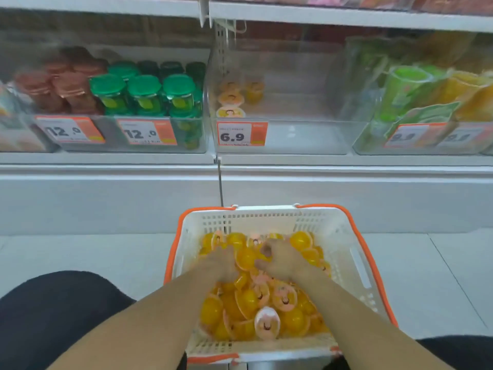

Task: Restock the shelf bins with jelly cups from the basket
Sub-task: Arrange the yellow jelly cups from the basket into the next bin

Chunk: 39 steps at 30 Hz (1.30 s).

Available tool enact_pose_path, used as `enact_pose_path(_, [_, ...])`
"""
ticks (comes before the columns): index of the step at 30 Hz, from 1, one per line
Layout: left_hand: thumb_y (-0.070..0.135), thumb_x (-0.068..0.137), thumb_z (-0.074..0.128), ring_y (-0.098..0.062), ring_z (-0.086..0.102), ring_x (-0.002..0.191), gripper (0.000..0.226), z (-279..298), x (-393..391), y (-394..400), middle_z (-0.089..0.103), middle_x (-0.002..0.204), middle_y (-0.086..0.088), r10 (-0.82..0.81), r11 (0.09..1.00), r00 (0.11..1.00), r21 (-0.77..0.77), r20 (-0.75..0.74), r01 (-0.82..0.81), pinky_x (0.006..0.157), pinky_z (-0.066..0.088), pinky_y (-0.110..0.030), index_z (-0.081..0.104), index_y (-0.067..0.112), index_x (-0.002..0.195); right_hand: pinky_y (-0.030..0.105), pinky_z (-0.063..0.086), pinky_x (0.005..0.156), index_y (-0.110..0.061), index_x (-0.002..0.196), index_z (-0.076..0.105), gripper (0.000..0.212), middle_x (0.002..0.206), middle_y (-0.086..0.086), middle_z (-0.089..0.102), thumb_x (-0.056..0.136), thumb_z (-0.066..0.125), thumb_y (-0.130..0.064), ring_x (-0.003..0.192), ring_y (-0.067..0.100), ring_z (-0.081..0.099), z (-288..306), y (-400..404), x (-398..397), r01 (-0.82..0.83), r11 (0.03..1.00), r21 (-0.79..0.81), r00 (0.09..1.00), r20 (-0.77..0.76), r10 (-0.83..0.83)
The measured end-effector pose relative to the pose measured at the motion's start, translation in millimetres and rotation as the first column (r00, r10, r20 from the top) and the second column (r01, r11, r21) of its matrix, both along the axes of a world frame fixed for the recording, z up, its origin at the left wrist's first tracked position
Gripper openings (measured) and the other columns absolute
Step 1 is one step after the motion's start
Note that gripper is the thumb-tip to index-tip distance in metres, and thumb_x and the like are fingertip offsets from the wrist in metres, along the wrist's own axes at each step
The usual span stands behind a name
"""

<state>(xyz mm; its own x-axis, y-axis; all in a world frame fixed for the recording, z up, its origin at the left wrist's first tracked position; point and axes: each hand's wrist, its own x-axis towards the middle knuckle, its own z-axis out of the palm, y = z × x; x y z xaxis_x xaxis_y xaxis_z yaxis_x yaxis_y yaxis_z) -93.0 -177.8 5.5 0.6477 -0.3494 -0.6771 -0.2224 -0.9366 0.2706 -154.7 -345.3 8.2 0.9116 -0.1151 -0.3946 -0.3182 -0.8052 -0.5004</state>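
- Your right hand [280, 259] has its fingers curled down, grasping a yellow jelly cup [249, 259] in the pile; thumb and forefinger tips sit on the cup's rim.
- Your left hand [222, 264] is motion-blurred; its fingers reach down into the same pile, but you can't tell whether they're clenched on a cup or just touching.
- Both hands are close together over the far half of the basket [344, 236], nearly touching each other.
- The jelly cups [266, 311] fill the basket floor, heaped every way: yellow domes up, pink printed lids up, some on edge.
- One cup with a pale pink lid [266, 323] lies tilted near the basket's near wall, between your forearms.
- The basket is white lattice plastic with an orange rim and handles, sitting on the pale floor directly below the shelf.
- The target bin [293, 134], clear plastic, is above and beyond the basket, carrying a price tag [241, 133] reading 6.9 on its front left.
- Only a few jelly cups [232, 102] stand in that bin, lined up along its left wall.
- Left of that bin: green-lidded jars [145, 93], then brownish cups [61, 81], with 12.0 tags below.
- Right of that bin: green and yellow packs [426, 89], blurred.
- Dark clothing [53, 316] shows left of the basket.
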Motion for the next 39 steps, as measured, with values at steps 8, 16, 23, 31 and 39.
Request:
enact_pose_path(8, [0.042, 0.095, 0.052, -0.033, 0.031, 0.143, 0.065, -101, -65, 51, 0.022, 0.162, 0.0, -0.057, 0.996, 0.994, 0.08, 0.089, 0.05, 0.116, 0.032, -0.052, 0.025, 0.034, 0.154, 0.032, 0.048, 0.084, -0.013, 0.121, 0.057, 0.038, 0.124, 0.008, 0.061, 0.089, 0.068, -0.029, 0.109, 0.025, 0.058, -50, 1, -40, -0.088, 0.994, -0.062, 0.962, -0.264, 0.069])
enact_pose_path(16, [0.026, 0.095, 0.042, -0.017, 0.06, 0.083, 0.022, -93, -61, 62, 0.063, 0.088, 0.001, 0.192, 0.979, 0.977, -0.081, 0.089, -0.185, 0.083, 0.052, -0.036, 0.061, 0.023, 0.083, 0.031, 0.047, 0.068, -0.011, 0.094, 0.055, 0.038, 0.092, 0.009, 0.063, 0.099, 0.049, -0.048, 0.085, 0.025, 0.061, -91, 9, -54, 0.122, 0.981, -0.15, 0.941, -0.298, -0.162])
enact_pose_path(23, [0.032, 0.097, 0.049, -0.028, 0.063, 0.092, 0.018, -86, -48, 72, 0.066, 0.102, -0.008, 0.284, 0.953, 0.956, -0.136, 0.075, -0.272, 0.076, 0.049, -0.035, 0.062, 0.018, 0.098, 0.032, 0.053, 0.06, -0.015, 0.074, 0.05, 0.028, 0.087, 0.006, 0.065, 0.094, 0.06, -0.032, 0.075, 0.022, 0.06, -106, 20, -34, 0.206, 0.959, -0.192, 0.9, -0.347, -0.263])
enact_pose_path(31, [0.045, 0.096, 0.059, -0.022, 0.06, 0.114, 0.05, -98, -66, 66, 0.063, 0.125, 0.0, 0.173, 0.983, 0.984, -0.068, 0.036, -0.17, 0.099, 0.05, -0.039, 0.041, 0.03, 0.14, 0.039, 0.052, 0.077, -0.005, 0.119, 0.052, 0.029, 0.118, 0.015, 0.062, 0.09, 0.053, -0.011, 0.106, 0.031, 0.061, -82, 23, -12, 0.089, 0.987, -0.136, 0.942, -0.311, -0.128])
enact_pose_path(39, [0.025, 0.091, 0.065, -0.025, 0.063, 0.106, 0.02, -80, -53, 52, 0.066, 0.116, -0.008, 0.263, 0.964, 0.965, -0.038, 0.023, -0.262, 0.086, 0.051, -0.031, 0.061, 0.016, 0.107, 0.031, 0.042, 0.062, -0.016, 0.107, 0.054, 0.011, 0.092, 0.009, 0.065, 0.097, 0.048, -0.015, 0.075, 0.026, 0.058, -48, -10, -5, 0.421, 0.902, 0.097, 0.907, -0.044, -0.419])
